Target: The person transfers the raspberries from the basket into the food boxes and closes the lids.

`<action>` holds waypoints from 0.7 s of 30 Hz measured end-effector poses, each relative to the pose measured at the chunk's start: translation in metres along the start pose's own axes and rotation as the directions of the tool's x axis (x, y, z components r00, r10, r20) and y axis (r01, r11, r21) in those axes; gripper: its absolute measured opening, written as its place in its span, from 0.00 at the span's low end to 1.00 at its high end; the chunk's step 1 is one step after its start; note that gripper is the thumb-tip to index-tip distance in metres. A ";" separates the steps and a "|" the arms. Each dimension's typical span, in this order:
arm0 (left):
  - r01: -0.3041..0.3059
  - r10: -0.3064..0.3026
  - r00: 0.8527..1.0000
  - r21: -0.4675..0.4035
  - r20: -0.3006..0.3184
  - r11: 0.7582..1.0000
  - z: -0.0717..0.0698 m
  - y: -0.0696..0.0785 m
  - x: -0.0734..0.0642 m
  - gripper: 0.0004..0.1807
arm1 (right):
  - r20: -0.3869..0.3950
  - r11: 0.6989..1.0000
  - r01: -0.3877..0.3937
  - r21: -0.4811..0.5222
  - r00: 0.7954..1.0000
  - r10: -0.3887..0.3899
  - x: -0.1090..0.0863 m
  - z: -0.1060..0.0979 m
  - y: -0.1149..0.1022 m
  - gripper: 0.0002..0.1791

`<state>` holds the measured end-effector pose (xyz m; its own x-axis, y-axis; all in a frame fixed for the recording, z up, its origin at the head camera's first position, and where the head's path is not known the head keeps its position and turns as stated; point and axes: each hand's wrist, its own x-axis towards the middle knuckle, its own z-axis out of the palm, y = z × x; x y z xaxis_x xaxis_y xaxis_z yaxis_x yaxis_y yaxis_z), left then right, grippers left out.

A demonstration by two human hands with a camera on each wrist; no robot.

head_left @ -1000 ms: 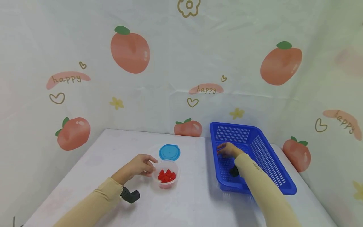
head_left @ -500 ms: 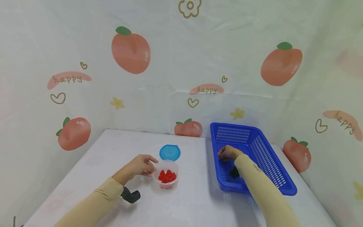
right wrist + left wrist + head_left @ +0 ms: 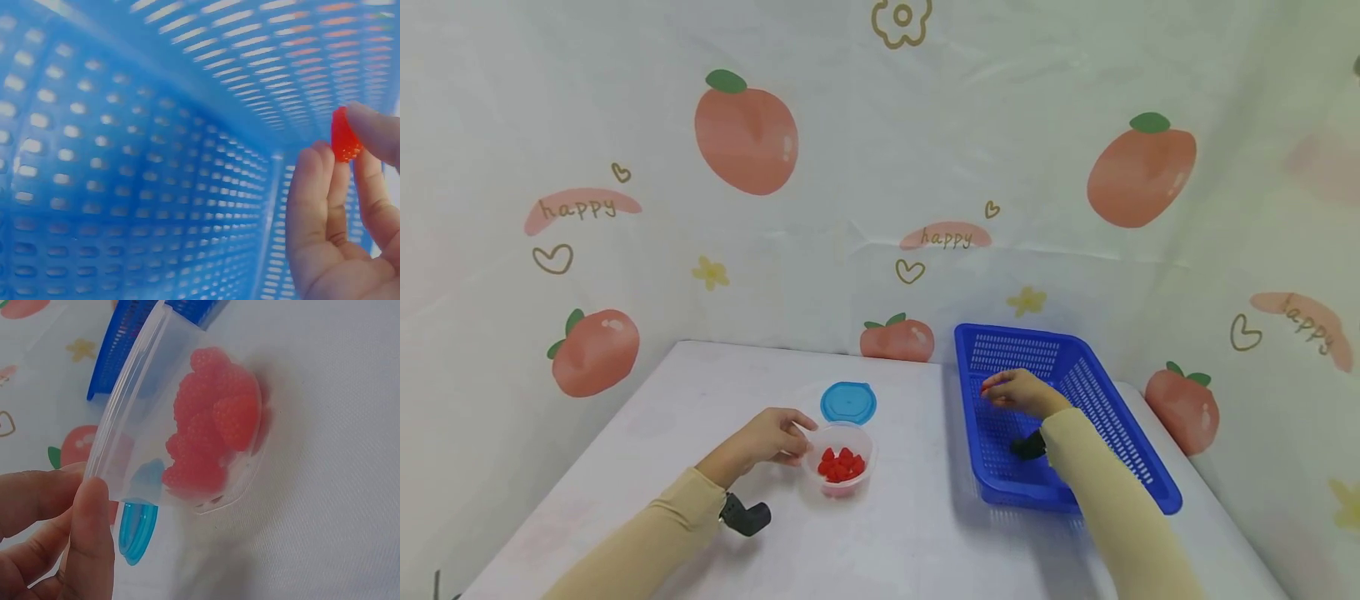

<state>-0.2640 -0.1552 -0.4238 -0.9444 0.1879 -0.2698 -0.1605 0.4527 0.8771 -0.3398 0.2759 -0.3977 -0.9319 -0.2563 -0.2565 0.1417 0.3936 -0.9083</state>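
My left hand (image 3: 769,437) pinches the rim of a clear round plastic tub (image 3: 140,394) between thumb and fingers. Several red raspberries (image 3: 209,419) lie in the bottom of that tub, which stands upright on the table. Inside the large blue plastic basket (image 3: 1011,495), my right hand (image 3: 1024,393) holds a single raspberry (image 3: 344,137) between its thumb and fingertips, off the basket floor. The right wrist view shows the raspberry clearly, with the slotted basket wall behind it.
Behind the tub, a blue round lid (image 3: 848,403) lies flat on the white table (image 3: 917,533). The basket stands at the table's right side, its raised walls around my right hand. A printed curtain (image 3: 820,167) hangs at the back.
My right hand has risen from beside the basket's left wall and shifted a little right and away, with the raspberry now visible in its fingers. The left hand and tub stay put.
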 end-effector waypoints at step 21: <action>-0.004 0.004 1.000 0.011 0.002 1.000 -0.001 -0.002 0.003 0.17 | -0.056 0.865 0.314 0.391 0.947 -0.318 -0.044 0.008 -0.061 0.09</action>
<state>-0.2665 -0.1565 -0.4255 -0.9443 0.1915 -0.2676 -0.1539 0.4617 0.8736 -0.3048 0.2559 -0.3337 -0.9460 -0.3178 0.0644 -0.0391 -0.0855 -0.9956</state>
